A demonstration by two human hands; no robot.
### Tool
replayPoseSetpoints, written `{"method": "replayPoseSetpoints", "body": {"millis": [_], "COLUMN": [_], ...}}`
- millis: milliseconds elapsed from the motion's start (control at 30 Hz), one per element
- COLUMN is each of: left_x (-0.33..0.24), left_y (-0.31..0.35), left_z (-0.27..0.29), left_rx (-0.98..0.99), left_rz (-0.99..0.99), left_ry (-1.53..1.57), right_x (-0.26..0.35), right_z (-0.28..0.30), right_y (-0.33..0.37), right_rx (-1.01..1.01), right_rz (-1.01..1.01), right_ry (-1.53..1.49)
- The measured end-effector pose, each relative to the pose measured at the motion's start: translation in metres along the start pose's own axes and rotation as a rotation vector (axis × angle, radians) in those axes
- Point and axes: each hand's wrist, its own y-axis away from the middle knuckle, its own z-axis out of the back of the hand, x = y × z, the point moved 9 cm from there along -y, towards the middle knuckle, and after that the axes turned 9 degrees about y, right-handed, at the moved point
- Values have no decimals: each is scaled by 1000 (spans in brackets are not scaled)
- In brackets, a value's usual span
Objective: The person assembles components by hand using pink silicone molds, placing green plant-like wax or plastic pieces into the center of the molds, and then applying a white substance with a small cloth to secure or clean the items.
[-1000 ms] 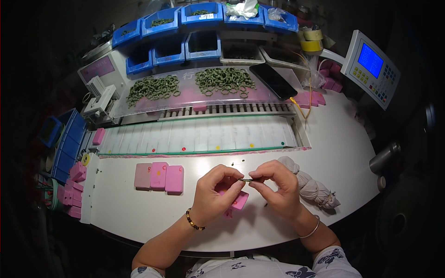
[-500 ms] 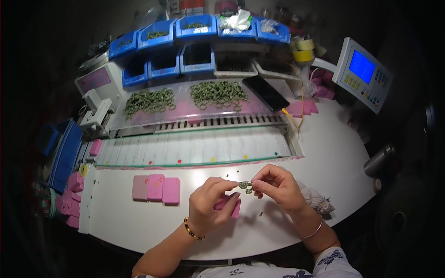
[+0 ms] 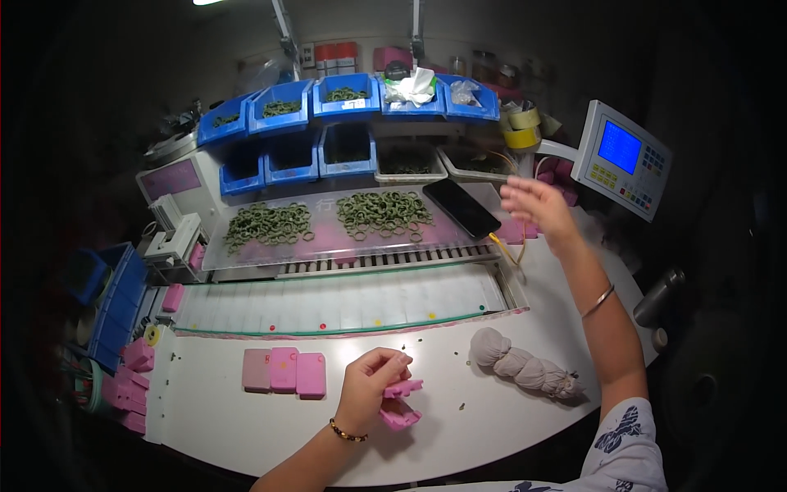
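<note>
Left hand (image 3: 369, 389): near middle, over the white table (image 3: 328, 451). Grip narrow, fingers closed round two pink pieces: upper piece (image 3: 403, 389) and lower piece (image 3: 400, 418), gap between them facing right. Whether they join behind the fingers: cannot tell.

Right hand (image 3: 537, 209): far right, in the air, fingers loosely spread, nothing visible in it. Nearest thing is the black phone (image 3: 461, 209), just to its left; yellow cable (image 3: 512, 254) runs nearer.

Also noted: left heap (image 3: 266, 227) and right heap (image 3: 381, 211) of green rings on a clear sheet (image 3: 324, 238); cloth bundle (image 3: 529, 373) near right.

Possible faults, my judgement:
1. Lower piece could slip or skew against the upper one if the one-handed hold slackens.
2. A low sweep of the right hand could snag the cable and drag the phone into the right heap.
3. Rings lie loose, so a knock to the sheet could send some toward the rollers (image 3: 369, 261) on its near side.
4. Dark crumbs, e.g. the crumb (image 3: 461, 407) near right, could lodge in the gap if the pieces were put down on them
</note>
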Motion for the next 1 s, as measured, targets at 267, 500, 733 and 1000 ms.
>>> {"method": "replayPoseSetpoints", "body": {"millis": [267, 500, 733, 1000], "left_x": [-3, 11, 19, 2], "left_y": [4, 4, 24, 39], "left_z": [3, -30, -31, -40], "left_rx": [-27, 55, 74, 158], "left_rz": [73, 177, 173, -3], "left_ry": [81, 254, 317, 69], "right_x": [-12, -12, 135, 109], "right_z": [-47, -76, -57, -126], "right_y": [162, 221, 212, 247], "right_rx": [540, 672, -191, 457], "right_rz": [337, 127, 781, 800], "right_ry": [818, 821, 1022, 957]}}
